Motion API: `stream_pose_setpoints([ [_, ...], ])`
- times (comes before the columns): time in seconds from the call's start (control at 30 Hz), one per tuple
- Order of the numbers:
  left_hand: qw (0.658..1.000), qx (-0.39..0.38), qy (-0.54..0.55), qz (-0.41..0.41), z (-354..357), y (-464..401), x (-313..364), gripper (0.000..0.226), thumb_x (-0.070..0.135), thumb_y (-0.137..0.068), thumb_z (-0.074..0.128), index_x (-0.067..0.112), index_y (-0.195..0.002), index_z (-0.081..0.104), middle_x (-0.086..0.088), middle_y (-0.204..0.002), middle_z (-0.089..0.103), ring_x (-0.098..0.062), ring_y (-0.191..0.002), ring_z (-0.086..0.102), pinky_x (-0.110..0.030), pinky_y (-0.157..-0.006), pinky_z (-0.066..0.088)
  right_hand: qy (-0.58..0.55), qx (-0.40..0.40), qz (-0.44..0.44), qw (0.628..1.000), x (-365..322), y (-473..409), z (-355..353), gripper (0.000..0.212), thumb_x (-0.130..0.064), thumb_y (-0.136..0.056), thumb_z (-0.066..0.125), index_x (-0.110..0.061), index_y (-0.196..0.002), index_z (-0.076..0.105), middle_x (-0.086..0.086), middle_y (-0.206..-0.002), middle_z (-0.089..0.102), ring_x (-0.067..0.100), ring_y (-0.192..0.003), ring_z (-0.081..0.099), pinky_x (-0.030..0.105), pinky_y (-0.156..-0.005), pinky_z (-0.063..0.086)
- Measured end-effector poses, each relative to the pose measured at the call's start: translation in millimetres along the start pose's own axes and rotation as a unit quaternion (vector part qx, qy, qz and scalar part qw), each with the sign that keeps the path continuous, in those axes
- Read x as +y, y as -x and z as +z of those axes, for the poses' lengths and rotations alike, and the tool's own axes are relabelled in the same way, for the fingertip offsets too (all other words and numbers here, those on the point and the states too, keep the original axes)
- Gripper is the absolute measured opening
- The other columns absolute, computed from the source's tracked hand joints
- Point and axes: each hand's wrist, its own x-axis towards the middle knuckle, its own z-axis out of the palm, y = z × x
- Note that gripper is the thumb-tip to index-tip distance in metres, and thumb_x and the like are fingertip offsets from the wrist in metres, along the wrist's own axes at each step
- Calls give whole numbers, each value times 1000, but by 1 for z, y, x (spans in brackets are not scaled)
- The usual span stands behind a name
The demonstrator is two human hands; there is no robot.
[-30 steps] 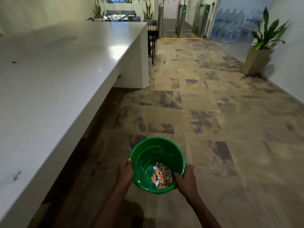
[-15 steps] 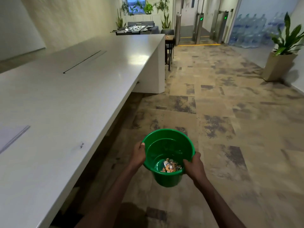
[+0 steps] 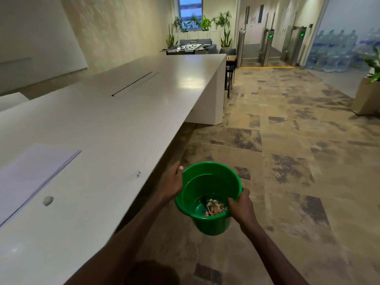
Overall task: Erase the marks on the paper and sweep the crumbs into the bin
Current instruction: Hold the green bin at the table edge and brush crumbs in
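Note:
I hold a green plastic bin (image 3: 213, 182) in the air beside the long white table (image 3: 123, 112), just off its right edge. My left hand (image 3: 172, 184) grips the bin's left rim and my right hand (image 3: 240, 206) grips its near right rim. Crumpled orange and silver scraps (image 3: 214, 207) lie in the bin's bottom. A stack of white paper (image 3: 30, 175) lies on the table at the left. A small grey eraser (image 3: 48, 200) sits on the table just in front of the paper. A faint dark mark (image 3: 138, 174) shows near the table edge.
Patterned floor (image 3: 287, 161) stretches to the right of the table. A potted plant (image 3: 370, 93) stands at the right wall. Farther off are a foosball table (image 3: 188, 47), turnstile gates (image 3: 269, 46) and stacked water bottles (image 3: 339, 48).
The bin has risen and come nearer the table edge while both hands keep hold of it. The view has lifted and swung left, so the paper and the eraser have come into sight.

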Motion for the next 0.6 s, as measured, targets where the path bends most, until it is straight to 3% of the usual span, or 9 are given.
stream_pose_setpoints([
  [0.37,996,66,-18,65,-117,-16,-40,43,22,-108,35,8,-147,44,-9,-152,44,-22,-141,39,-25,-112,25,-13,2,-19,1000,-32,40,68,47,-4,-93,52,-11,-133,29,8,-107,54,18,-77,63,34,-58,59],
  [0.6,984,8,-135,113,-156,-27,-92,44,24,-107,35,1,-144,42,-21,-147,47,-35,-138,41,-36,-107,32,-25,20,-12,999,-43,56,100,47,-5,-92,53,-13,-133,29,4,-103,54,19,-78,63,34,-57,59],
])
